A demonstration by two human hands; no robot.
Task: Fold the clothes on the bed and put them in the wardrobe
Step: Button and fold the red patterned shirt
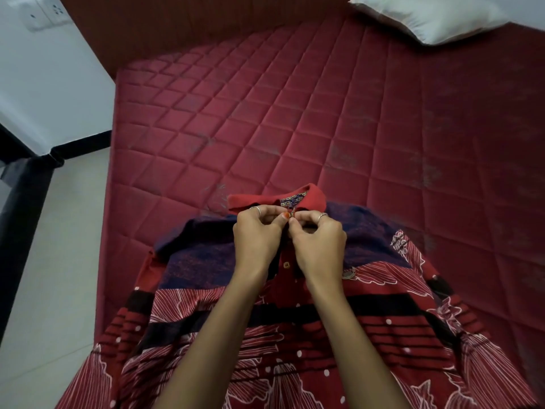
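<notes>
both hands (290, 231) pinching shirt (206, 261) placket

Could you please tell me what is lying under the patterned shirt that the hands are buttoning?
The shirt lies spread on the red quilted mattress, which shows all around it. Whether anything else sits beneath is hidden by the fabric and both hands.

Nothing here can be read. The dress (295, 335) on the bed carries only drawn white lines and dots, and a small badge (349, 273) on its chest is too blurred to make out.
</notes>
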